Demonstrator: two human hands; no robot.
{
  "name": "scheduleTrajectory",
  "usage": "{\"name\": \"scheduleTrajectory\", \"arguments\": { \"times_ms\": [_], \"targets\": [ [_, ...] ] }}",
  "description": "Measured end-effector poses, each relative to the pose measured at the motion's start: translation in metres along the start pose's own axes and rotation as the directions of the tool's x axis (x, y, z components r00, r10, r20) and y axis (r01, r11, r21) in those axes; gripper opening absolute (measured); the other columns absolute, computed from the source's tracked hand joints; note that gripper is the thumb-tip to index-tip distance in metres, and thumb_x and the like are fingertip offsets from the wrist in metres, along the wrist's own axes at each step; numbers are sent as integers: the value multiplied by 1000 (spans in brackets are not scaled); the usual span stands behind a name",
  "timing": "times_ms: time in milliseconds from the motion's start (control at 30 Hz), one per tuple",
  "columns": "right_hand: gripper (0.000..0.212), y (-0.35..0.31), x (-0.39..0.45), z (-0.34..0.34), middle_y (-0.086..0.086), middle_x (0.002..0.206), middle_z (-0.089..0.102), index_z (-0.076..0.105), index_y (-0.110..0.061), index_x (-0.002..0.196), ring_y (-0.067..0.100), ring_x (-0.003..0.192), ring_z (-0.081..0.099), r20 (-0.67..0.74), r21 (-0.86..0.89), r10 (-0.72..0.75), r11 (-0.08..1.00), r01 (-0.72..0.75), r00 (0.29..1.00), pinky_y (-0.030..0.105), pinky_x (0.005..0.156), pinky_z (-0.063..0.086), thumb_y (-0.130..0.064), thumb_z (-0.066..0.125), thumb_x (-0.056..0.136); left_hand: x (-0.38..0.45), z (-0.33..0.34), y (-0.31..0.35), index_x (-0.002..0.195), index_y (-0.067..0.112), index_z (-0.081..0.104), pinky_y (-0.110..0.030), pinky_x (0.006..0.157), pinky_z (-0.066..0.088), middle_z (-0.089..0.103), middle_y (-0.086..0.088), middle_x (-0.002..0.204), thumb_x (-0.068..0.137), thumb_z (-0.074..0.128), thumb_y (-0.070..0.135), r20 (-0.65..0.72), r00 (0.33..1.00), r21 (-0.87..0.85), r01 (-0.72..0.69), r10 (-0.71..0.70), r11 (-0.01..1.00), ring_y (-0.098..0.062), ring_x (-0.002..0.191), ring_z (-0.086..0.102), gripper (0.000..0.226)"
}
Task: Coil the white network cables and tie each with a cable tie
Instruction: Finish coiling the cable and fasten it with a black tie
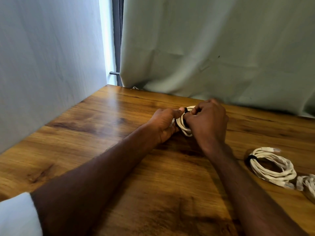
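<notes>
Two bare hands are showing: a left hand [164, 124] and a right hand [208, 120]. Three white network cables are lying in view. One coiled cable [183, 124] is sitting between the hands, one finished coil [272, 167] is resting on the table to the right, and a third cable [309, 184] is poking in at the right edge, mostly cut off. Two black cable ties are showing: one tie [185, 110] on the held coil and one tie [252, 158] on the finished coil. One wooden table [102, 133] is carrying everything.

Head view looks forward and down; wooden table [105, 133] close below.
</notes>
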State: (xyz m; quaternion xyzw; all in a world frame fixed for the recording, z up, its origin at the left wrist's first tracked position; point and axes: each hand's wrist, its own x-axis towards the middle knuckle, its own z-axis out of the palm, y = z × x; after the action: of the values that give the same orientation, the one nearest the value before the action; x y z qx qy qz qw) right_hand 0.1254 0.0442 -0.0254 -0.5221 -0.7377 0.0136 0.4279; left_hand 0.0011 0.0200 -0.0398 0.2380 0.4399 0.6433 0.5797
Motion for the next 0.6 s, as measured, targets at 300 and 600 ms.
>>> {"name": "scheduleTrajectory", "arguments": {
  "times_ms": [300,600],
  "targets": [
    [20,1,1,0,0,106,57,77,-16,95,11,83,51,10,-32,-51,998,51,999,12,56,24,-29,82,81,-5,3,-2,114,-6,69,-41,74,66,76,-24,109,105,60,8,-16,998,70,-57,58,996,-27,87,77,19],
    [22,1,3,2,5,110,61,78,-13,98,13,83,47,7,-94,-24,995,24,1000,14,54,19,-29,79,83,-4,5,-6,106,0,73,-37,77,66,80,-13,91,105,61,10,-36,995,101,-90,94,991,-24,84,78,16]
  ]
}}
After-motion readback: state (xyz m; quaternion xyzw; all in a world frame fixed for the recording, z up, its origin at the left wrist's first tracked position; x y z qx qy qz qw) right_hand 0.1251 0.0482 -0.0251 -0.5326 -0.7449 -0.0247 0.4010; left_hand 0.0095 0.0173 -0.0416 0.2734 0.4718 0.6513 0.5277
